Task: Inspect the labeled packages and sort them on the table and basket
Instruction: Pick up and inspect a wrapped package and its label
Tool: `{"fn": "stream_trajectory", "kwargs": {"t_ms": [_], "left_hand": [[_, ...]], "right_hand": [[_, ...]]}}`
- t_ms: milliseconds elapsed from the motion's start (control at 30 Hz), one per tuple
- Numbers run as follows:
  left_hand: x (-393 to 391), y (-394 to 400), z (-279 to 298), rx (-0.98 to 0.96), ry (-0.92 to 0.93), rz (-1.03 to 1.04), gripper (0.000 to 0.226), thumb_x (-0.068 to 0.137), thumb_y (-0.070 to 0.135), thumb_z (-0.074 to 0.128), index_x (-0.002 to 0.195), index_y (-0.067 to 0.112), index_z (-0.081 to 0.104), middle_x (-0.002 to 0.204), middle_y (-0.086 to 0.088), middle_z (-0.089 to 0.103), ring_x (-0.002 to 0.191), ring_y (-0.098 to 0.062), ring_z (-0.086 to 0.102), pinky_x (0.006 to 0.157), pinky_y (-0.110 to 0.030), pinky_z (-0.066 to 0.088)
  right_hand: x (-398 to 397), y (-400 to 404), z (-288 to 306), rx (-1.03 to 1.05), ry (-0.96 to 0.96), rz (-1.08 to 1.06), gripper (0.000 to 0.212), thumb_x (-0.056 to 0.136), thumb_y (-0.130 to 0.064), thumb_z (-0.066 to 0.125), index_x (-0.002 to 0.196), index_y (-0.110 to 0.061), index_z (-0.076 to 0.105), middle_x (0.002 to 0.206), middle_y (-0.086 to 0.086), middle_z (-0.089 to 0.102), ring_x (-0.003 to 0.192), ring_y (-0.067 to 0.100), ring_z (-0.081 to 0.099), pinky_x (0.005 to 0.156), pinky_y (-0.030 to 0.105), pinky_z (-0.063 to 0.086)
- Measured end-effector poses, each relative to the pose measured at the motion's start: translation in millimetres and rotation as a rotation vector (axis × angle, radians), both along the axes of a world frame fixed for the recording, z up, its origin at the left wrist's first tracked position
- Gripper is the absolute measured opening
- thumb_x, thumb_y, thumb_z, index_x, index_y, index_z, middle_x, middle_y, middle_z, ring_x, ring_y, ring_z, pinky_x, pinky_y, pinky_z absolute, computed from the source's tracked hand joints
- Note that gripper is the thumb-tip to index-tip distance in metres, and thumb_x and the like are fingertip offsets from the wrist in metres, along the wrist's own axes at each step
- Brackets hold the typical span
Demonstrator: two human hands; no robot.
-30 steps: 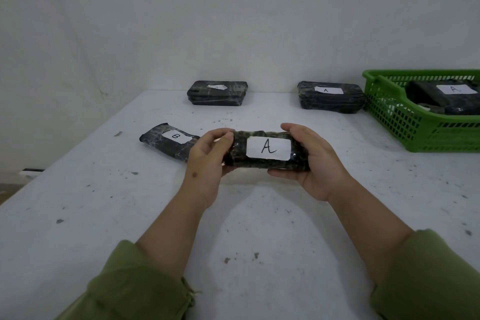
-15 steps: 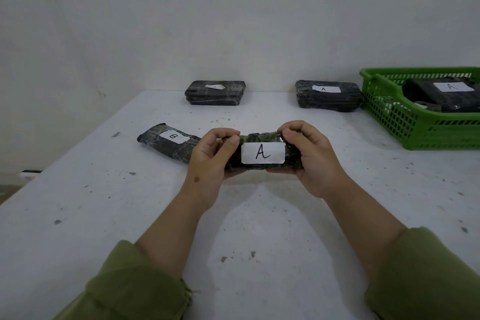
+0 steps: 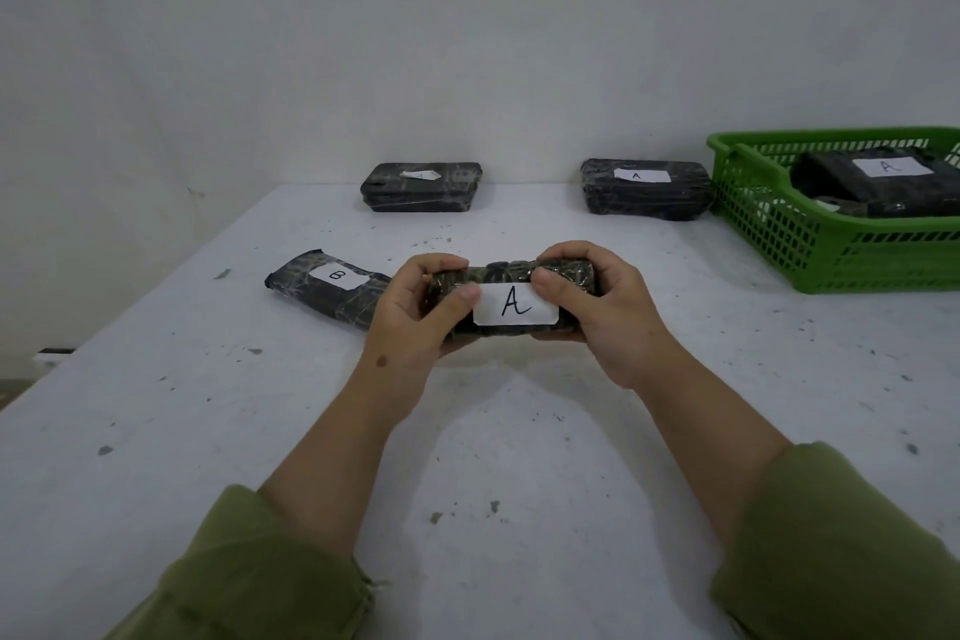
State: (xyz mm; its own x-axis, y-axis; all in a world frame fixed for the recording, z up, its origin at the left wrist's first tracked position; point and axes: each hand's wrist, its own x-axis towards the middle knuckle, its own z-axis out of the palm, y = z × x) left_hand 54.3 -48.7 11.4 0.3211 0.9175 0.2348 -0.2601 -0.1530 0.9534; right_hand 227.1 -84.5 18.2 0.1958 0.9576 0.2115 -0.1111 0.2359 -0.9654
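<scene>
A white painted table fills the lower view, its flat top matte and flecked with small dark chips and scuffs. Two olive-green fabric sleeves enter from the near edge, with bare forearms reaching forward.

Above the middle of the table, both hands hold up a dark, plastic-wrapped oblong package with a white paper label marked "A", label facing the camera. The left hand grips its left end, fingers curled over the top and thumb pressed on the front beside the label. The right hand grips the right end the same way, thumb tip at the label's upper right corner. The wrap looks glossy and wrinkled.

Just behind the left hand, partly hidden by it, a similar dark wrapped package labelled "B" lies flat on the table, angled.

At the far edge, against the wall, sit two more dark wrapped blocks: one on the left with a crumpled white label I cannot read, and one on the right labelled "A". Just beside that one, at the right, stands a green plastic lattice basket holding another dark package labelled "A".

Behind everything rises a plain, slightly smudged white wall.
</scene>
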Motion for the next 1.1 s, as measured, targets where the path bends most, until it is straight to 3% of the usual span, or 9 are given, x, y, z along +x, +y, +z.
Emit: {"fn": "stream_trajectory", "kwargs": {"t_ms": [133,267,367,500,600,733,867,1100], "left_hand": [[-0.1,-3.0,-2.7,0.078,0.104,-0.026,0.043,0.081,-0.003,0.065,0.112,0.027,0.057,0.102,-0.002,0.061,0.089,-0.011,0.066,0.082,-0.033,0.057],[1.6,-3.0,-0.4,0.06,0.106,0.072,0.043,0.083,0.0,0.064,0.117,0.026,0.057,0.105,-0.01,0.063,0.089,-0.016,0.066,0.078,-0.031,0.058],[0.0,-1.4,1.4,0.017,0.083,0.098,0.039,0.085,0.004,0.063,0.119,0.023,0.058,0.107,-0.01,0.065,0.089,-0.017,0.068,0.073,-0.029,0.059],[4.5,-2.3,0.5,-0.17,0.01,0.121,0.032,0.083,0.017,0.066,0.114,0.022,0.063,0.106,-0.006,0.066,0.091,-0.017,0.068,0.067,-0.03,0.059],[5.8,-2.1,0.0,-0.252,-0.043,0.114,0.034,0.078,0.025,0.067,0.111,0.021,0.063,0.112,-0.006,0.065,0.091,-0.015,0.067,0.063,-0.027,0.057],[1.1,-1.1,0.7,-0.188,-0.001,0.093,0.06,0.063,0.026,0.074,0.121,0.019,0.058,0.115,-0.006,0.061,0.091,-0.015,0.068,0.069,-0.027,0.057],[0.1,-0.6,0.3,-0.1,0.078,0.148,0.051,0.072,0.015,0.074,0.121,0.016,0.058,0.107,-0.006,0.063,0.083,-0.017,0.07,0.065,-0.024,0.057],[-3.3,-0.4,4.6,0.017,0.157,0.18,0.035,0.073,0.018,0.073,0.106,0.015,0.063,0.088,-0.006,0.066,0.059,-0.01,0.065,0.057,-0.023,0.056]], "right_hand": [[4.7,0.9,-0.2,-0.034,0.038,-0.071,0.014,0.078,-0.019,0.071,0.09,-0.016,0.065,0.086,0.005,0.067,0.071,0.02,0.07,0.056,0.035,0.058],[7.2,-1.0,-1.3,-0.061,0.027,0.059,0.045,0.064,-0.025,0.075,0.106,-0.024,0.06,0.103,0.003,0.062,0.08,0.016,0.069,0.063,0.033,0.059],[7.7,-2.2,-2.2,-0.024,-0.012,0.085,0.058,0.063,-0.013,0.078,0.114,-0.026,0.055,0.117,0.006,0.057,0.087,0.016,0.068,0.064,0.029,0.058],[8.9,-2.0,-3.6,0.023,-0.109,0.024,0.078,0.064,-0.002,0.081,0.126,-0.034,0.045,0.133,-0.004,0.042,0.109,0.019,0.057,0.065,0.031,0.059],[8.4,-1.5,-5.8,0.044,-0.282,0.027,0.064,0.066,-0.006,0.082,0.12,-0.026,0.053,0.114,0.001,0.052,0.098,0.023,0.063,0.066,0.033,0.06],[8.0,1.0,-6.4,0.061,-0.39,-0.027,0.049,0.069,-0.021,0.081,0.112,-0.024,0.058,0.098,-0.004,0.058,0.093,0.02,0.063,0.077,0.03,0.057],[7.5,-0.3,-4.7,0.073,-0.435,-0.082,0.044,0.07,-0.028,0.08,0.109,-0.026,0.059,0.093,-0.011,0.06,0.086,0.005,0.06,0.07,0.012,0.048],[10.0,-0.4,-6.5,0.047,-0.372,-0.015,0.043,0.071,-0.029,0.078,0.109,-0.027,0.06,0.097,-0.007,0.062,0.089,0.011,0.062,0.073,0.018,0.051]]}}
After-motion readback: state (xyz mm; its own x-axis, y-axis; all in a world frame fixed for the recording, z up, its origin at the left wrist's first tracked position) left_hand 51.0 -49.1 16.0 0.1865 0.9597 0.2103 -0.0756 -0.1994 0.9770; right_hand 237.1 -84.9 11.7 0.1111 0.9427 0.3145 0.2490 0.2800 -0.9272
